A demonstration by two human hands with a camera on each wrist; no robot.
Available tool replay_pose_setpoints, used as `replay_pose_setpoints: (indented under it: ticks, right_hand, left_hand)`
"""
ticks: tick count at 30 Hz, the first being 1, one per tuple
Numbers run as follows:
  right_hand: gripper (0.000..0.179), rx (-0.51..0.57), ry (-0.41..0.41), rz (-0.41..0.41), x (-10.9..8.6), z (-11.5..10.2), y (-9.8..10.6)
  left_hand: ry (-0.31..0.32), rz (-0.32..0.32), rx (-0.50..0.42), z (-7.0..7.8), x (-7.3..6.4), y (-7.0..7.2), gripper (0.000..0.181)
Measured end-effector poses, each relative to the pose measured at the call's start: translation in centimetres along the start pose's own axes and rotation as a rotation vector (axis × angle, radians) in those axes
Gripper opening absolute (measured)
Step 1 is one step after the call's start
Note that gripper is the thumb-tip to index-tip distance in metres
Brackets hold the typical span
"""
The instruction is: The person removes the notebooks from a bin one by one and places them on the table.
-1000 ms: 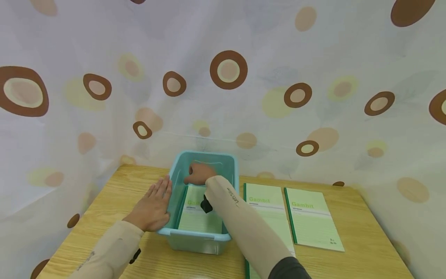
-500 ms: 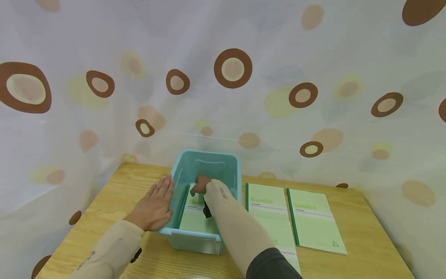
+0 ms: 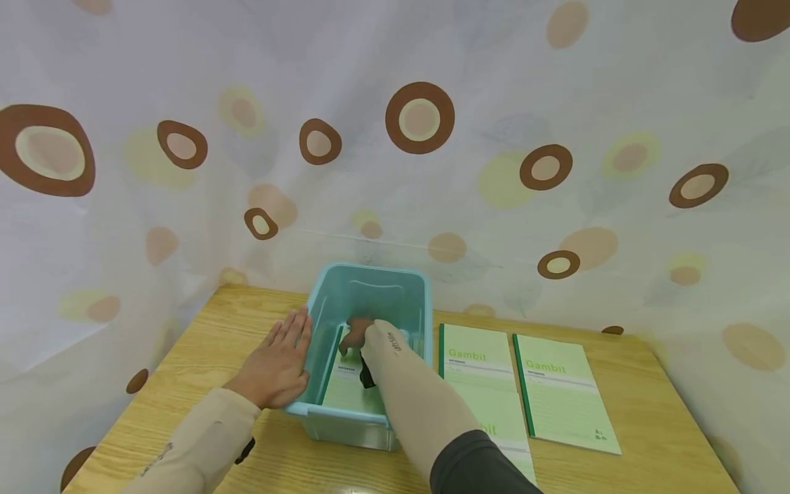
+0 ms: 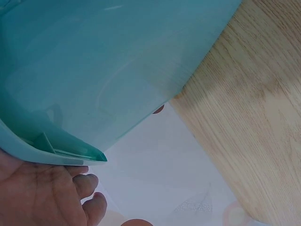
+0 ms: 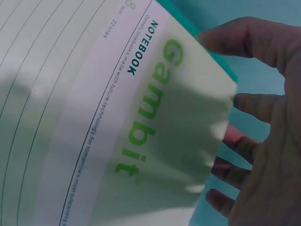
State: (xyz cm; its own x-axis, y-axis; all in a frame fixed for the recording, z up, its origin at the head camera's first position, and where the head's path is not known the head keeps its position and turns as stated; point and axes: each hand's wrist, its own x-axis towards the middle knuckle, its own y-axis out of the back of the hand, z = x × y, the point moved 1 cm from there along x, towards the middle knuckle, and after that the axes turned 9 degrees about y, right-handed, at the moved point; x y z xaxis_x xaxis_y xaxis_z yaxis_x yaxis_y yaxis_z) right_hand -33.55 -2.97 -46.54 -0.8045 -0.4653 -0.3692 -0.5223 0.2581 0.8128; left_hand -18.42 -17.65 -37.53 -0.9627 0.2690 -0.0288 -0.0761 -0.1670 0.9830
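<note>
In the head view my right hand [image 3: 358, 333] reaches down into a light-blue plastic box [image 3: 300, 409]. It holds the top end of a pale-green Gambit notebook [image 5: 141, 113] lying inside. The right wrist view shows the thumb at the dark-green spine near the corner, with the other fingertips curled at the top edge. How far they go underneath is hidden. My left hand [image 3: 276, 360] rests on the box's left rim, its fingers straight and side by side. From the left wrist, the fingers [image 4: 84, 186] appear just outside that rim.
Right of the box, several matching notebooks [image 3: 561, 391] lie on the wooden table [image 3: 241, 336], two of them overlapping in a column. A white patterned sheet [image 3: 370, 185] hangs behind the table. My right forearm crosses the near right corner of the box.
My right hand has moved from the far part of the box back toward me, over the notebook's top end. The left hand stays at the rim. The head view shifts slightly left.
</note>
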Motion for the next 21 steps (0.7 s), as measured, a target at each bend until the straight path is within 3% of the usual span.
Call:
replay_pose_setpoints:
  ticks: [6,11,14,17,21]
  right_hand:
    - [0.072,-0.002,-0.018,0.097,-0.63,-0.46,0.00]
    - [0.072,0.138,0.036,0.132,-0.70,-0.73,0.26]
    - [0.074,0.232,0.012,0.107,-0.63,-0.82,0.41]
    - [0.075,0.213,0.002,0.072,-0.55,-0.92,0.56]
    - [0.077,0.108,0.008,0.048,-0.46,-1.00,0.72]
  left_hand:
    - [0.000,-0.008,-0.002,0.06,-0.09,0.08,0.066]
    - [0.007,-0.010,0.001,0.03,-0.11,0.14,0.066]
    - [0.008,-0.008,0.003,0.01,-0.12,0.13,0.067]
    - [0.008,-0.004,-0.001,-0.02,-0.11,0.08,0.067]
    - [0.005,0.002,-0.002,-0.11,-0.03,-0.01,0.067]
